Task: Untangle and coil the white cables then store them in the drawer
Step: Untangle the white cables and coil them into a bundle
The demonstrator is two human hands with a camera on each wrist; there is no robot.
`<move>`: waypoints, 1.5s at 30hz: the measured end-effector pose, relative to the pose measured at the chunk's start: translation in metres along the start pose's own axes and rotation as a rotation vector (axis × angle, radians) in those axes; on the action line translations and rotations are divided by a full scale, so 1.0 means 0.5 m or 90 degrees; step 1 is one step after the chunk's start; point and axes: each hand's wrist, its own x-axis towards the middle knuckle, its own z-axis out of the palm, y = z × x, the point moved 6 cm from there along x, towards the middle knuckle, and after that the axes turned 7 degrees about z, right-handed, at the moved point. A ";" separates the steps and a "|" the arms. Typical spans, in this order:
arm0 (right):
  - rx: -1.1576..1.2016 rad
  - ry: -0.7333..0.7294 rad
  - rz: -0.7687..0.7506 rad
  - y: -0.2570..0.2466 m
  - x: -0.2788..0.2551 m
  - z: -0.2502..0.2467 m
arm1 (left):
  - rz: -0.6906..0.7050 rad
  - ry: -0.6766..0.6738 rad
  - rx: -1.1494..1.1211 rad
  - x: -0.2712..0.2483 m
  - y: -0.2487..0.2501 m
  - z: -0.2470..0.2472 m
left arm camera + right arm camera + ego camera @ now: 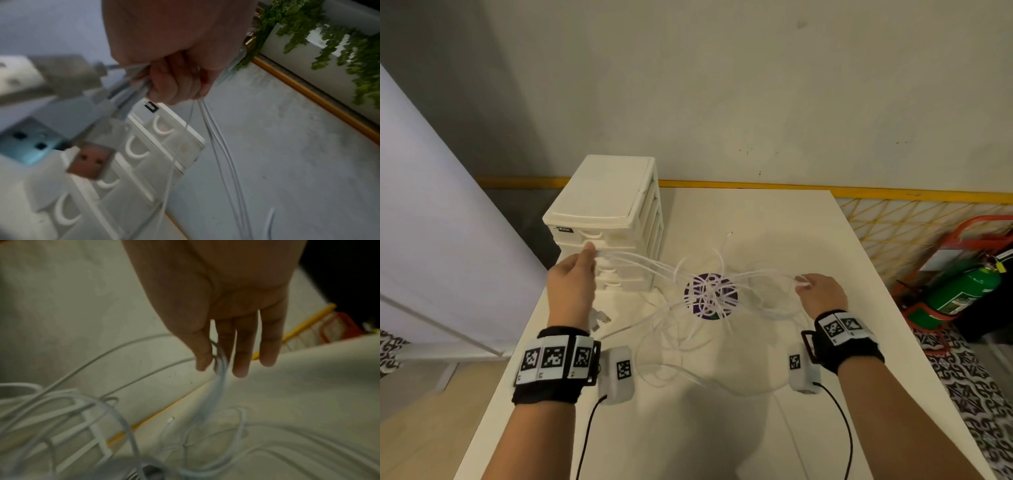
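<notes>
While both hands pinch strands, white cables (709, 294) knotted, thin, looping over surface (774, 428), left hand (571, 284) fingers clamped, right hand (822, 294) fingers pinching.

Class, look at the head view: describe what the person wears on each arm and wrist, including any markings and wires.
Both forearms are bare, with no sleeves. The left hand and right hand wear no gloves. Each wrist carries a black wristband ringed with white tiles printed with black square codes. A white box with its own code sits on the inner side of each wrist, trailing a thin black wire.
</notes>
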 end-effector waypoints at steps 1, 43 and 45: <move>-0.020 -0.040 -0.031 -0.024 -0.011 0.009 | 0.012 -0.031 0.005 -0.008 0.010 0.020; 0.173 0.074 -0.282 -0.158 -0.103 -0.035 | 0.103 -0.163 0.069 -0.056 0.084 0.092; 0.229 -0.138 -0.374 -0.246 -0.174 -0.025 | 0.141 -0.250 0.075 -0.078 0.097 0.142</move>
